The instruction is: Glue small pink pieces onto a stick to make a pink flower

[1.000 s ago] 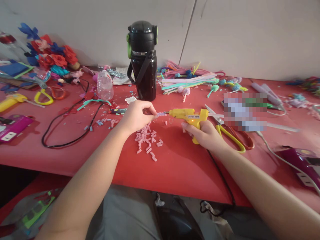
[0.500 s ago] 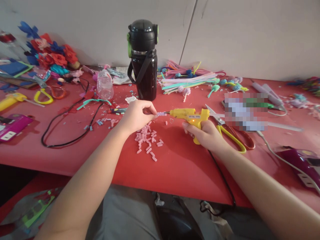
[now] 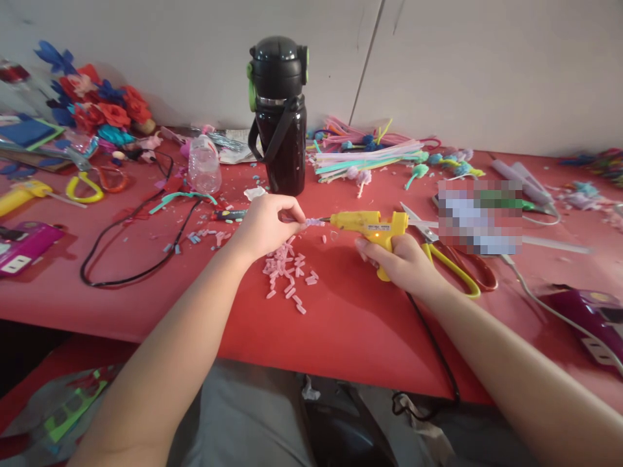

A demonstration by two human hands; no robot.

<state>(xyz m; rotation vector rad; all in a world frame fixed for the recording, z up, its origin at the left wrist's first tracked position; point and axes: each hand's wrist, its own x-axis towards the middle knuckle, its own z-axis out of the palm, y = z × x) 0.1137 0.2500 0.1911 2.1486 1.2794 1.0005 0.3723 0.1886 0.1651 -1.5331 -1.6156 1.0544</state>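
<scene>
My right hand (image 3: 400, 261) grips a yellow glue gun (image 3: 372, 225) by its handle, the nozzle pointing left. My left hand (image 3: 267, 224) pinches a small pink piece (image 3: 314, 222) and holds it against the nozzle tip. Below the two hands a heap of short pink pieces (image 3: 287, 269) lies on the red table (image 3: 350, 318). The gun's black cord (image 3: 433, 350) runs back over the table's front edge.
A black bottle (image 3: 278, 117) stands behind my hands. Yellow-handled scissors (image 3: 450, 263) lie right of the gun. Straws (image 3: 365, 159) are piled at the back. Paper flowers (image 3: 97, 104), a clear bottle (image 3: 204, 166) and a black cable (image 3: 131, 233) lie at the left, purple power strips (image 3: 586, 318) at the right.
</scene>
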